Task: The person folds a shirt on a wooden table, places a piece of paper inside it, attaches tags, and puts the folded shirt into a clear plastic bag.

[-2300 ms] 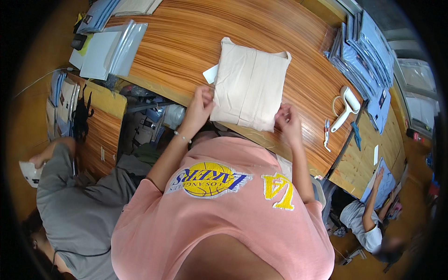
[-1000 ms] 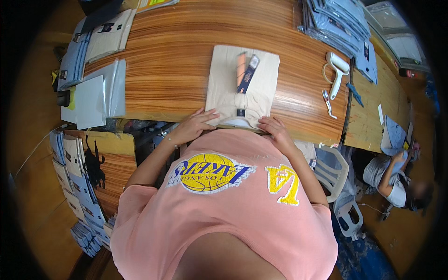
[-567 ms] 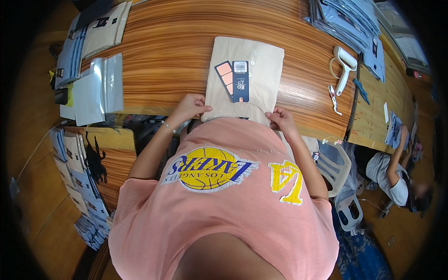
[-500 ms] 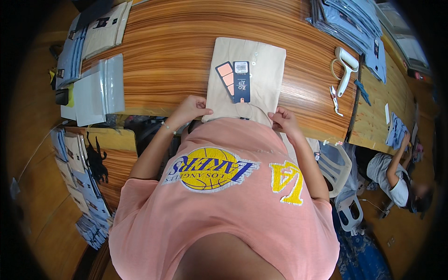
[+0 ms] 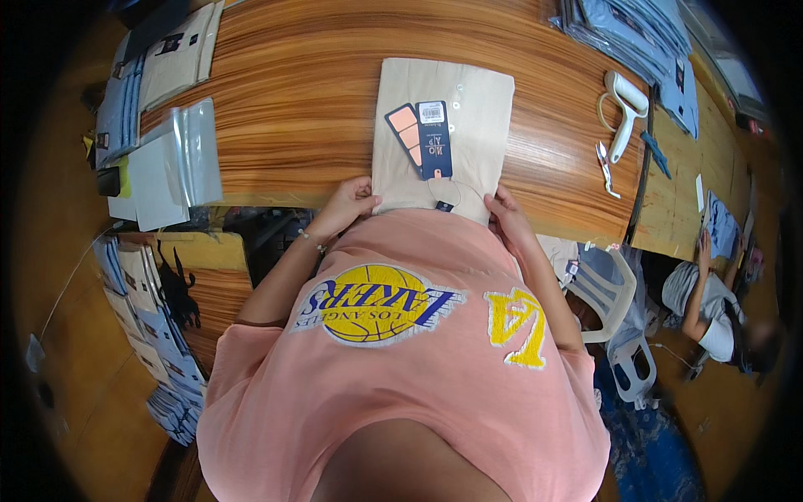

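Note:
A folded beige shirt (image 5: 406,176) lies flat on the wooden table, its near end at my body. Its row of white buttons shows on the upper face. Two hang tags lie fanned on top: a dark blue tag (image 5: 435,149) with a white sticker and a tag with peach panels (image 5: 407,136), with a thin string loop below. My left hand (image 5: 353,203) pinches the near left edge between thumb and fingers. At the near right edge, my right hand (image 5: 508,213) grips the fabric the same way. Part of the collar end is hidden by my pink shirt.
Clear plastic bags (image 5: 192,159) lie at the left, near stacked folded shirts (image 5: 180,54). A white lint roller (image 5: 626,113), small white snips (image 5: 606,170) and bagged blue shirts (image 5: 623,42) are on the right. Beyond a white chair (image 5: 615,293), another person (image 5: 698,305) handles blue cloth.
The beige shirt has shifted slightly away from me, and more of the dark neck label shows. Both hands stay at its near edges.

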Available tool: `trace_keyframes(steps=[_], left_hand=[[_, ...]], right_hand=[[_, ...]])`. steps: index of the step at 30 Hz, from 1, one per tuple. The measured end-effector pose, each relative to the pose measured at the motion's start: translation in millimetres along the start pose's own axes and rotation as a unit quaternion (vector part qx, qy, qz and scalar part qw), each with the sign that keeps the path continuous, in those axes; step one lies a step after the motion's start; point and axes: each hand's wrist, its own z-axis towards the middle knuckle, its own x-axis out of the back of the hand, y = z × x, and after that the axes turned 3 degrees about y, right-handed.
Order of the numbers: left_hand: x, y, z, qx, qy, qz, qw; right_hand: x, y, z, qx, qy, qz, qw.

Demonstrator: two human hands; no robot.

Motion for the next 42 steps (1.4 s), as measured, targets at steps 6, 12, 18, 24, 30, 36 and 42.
trace_keyframes(steps=[6, 12, 18, 24, 30, 36, 42], left_hand=[[-8.7, -4.1, -5.8, -0.12, 0.1, 0.054, 0.986], [-23.9, 72.4, -33.9, -0.241, 0.215, 0.54, 0.777], [-114.9, 89.1, 43.6, -0.528, -0.064, 0.512, 0.675], [-134.8, 60.9, 93.3, -0.563, -0.103, 0.53, 0.626], [-125.0, 53.6, 94.3, -0.602, -0.104, 0.462, 0.643], [-125.2, 53.9, 94.7, -0.611, -0.111, 0.449, 0.643], [-135.1, 58.2, 92.8, -0.608, -0.097, 0.496, 0.613]], right_hand=[[24.4, 39.3, 22.2, 0.141, 0.046, -0.104, 0.983], [43.0, 1.5, 19.1, 0.258, 0.116, -0.4, 0.872], [48.3, -51.4, 55.8, 0.25, 0.036, -0.228, 0.94], [33.9, -67.0, 85.6, 0.25, 0.028, -0.218, 0.943], [25.6, -67.9, 83.0, 0.233, 0.013, -0.22, 0.947], [20.5, -64.1, 95.1, 0.222, -0.014, -0.129, 0.966], [18.3, -75.3, 78.0, 0.153, -0.04, -0.033, 0.987]])
